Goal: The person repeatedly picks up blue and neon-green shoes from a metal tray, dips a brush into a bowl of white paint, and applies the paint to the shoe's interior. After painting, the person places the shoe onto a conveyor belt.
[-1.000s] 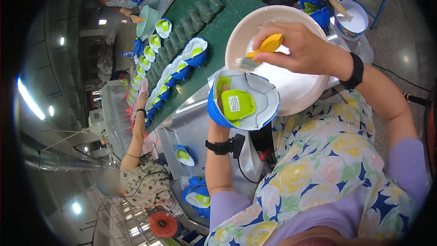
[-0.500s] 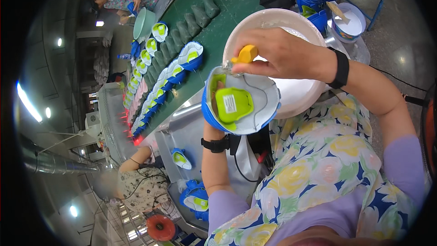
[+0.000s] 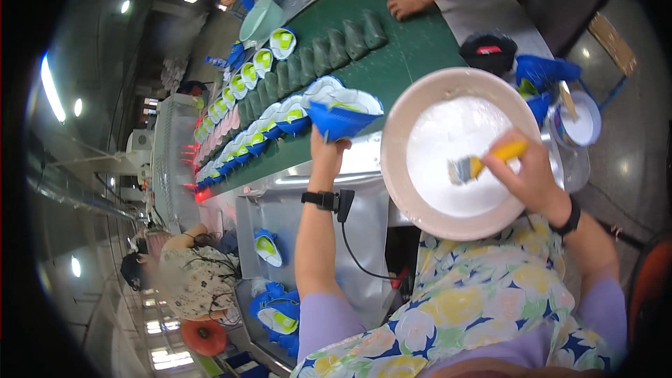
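My left hand (image 3: 329, 152) grips a blue shoe upper (image 3: 344, 122) from below, its fingers partly hidden, over the near end of a row of similar uppers on the green table. White lining and lime-green patches show inside it. In my right hand (image 3: 525, 178) is a paintbrush (image 3: 479, 166) with a yellow handle, closed in the fingers. Its bristles are over the white liquid (image 3: 448, 122) in a large pale pink basin (image 3: 400, 133); whether they touch the liquid I cannot tell.
Rows of uppers (image 3: 290, 122) and dark grey wedge-shaped pieces (image 3: 336, 45) line the green table (image 3: 392, 59). More uppers (image 3: 267, 246) lie on a metal tray. A co-worker's hand (image 3: 409, 1) rests at the far edge. A small bucket (image 3: 584, 122) stands right of the basin.
My left hand has carried the upper away from the basin toward the row on the table. My right hand has brought the brush down over the liquid. A co-worker's arm has come into view.
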A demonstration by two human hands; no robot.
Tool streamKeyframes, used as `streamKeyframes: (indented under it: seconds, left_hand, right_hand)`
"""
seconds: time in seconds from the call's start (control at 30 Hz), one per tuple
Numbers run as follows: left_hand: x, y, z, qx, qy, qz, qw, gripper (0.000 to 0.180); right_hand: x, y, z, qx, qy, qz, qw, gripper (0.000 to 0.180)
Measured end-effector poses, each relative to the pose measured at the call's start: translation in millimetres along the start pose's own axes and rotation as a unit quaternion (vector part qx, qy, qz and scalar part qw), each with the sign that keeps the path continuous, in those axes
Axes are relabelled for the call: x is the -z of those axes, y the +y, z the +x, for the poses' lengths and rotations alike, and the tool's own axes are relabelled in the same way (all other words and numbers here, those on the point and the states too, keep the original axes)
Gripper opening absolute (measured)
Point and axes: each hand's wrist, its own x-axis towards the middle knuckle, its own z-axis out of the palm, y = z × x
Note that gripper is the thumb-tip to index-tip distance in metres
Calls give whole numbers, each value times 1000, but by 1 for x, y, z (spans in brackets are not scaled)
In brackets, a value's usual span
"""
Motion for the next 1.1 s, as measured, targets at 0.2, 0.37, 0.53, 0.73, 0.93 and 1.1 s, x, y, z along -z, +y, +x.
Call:
streamKeyframes:
  seconds: [0.2, 0.37, 0.53, 0.73, 0.93, 1.1]
  left_hand:
    - [-6, -48, 104, 33, -13, -3, 999, 42]
    - [25, -90, 143, 120, 106, 151, 975, 74]
    - [85, -31, 73, -198, 284, 469, 812, 57]
    - [326, -32, -149, 44, 488, 664, 565, 54]
    - [380, -107, -243, 382, 430, 582, 575, 37]
    - [385, -65, -242, -71, 500, 635, 585, 25]
  right_hand:
    - [-14, 21, -24, -2, -29, -30, 999, 18]
    - [-18, 23, -28, 5, -38, -42, 998, 17]
    - [-23, 35, -43, -53, -5, 23, 998, 11]
    - [-30, 37, -41, -96, -37, 64, 993, 10]
    - [-34, 37, -39, -91, -16, 35, 995, 8]
    - [-30, 48, -35, -119, -6, 6, 993, 9]
